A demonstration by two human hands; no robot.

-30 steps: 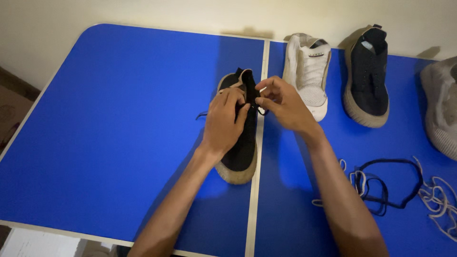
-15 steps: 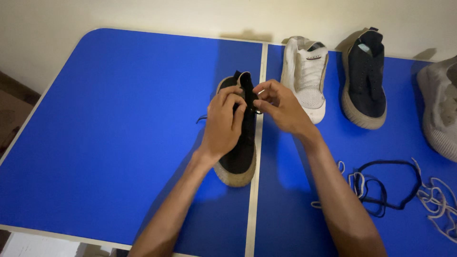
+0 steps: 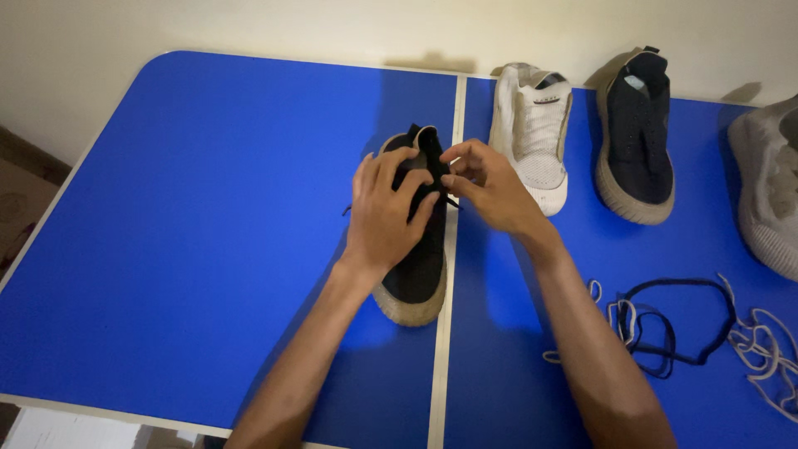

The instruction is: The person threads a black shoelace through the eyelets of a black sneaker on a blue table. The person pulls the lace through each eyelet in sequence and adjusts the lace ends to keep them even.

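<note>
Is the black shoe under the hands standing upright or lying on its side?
Upright: the black shoe rests on its tan sole on the blue table, opening facing up.

Black knit shoe (image 3: 418, 270) – tan sole, toe toward viewer, on table seam.

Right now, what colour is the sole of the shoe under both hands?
Tan, under a black upper; the shoe shows best in the head view, near the toe.

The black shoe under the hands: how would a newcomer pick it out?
On the blue table, find the pale seam down its middle. The black shoe lies just left of it, both hands on its laces. Its black twin stands untouched further right, beyond the white shoe.
</note>
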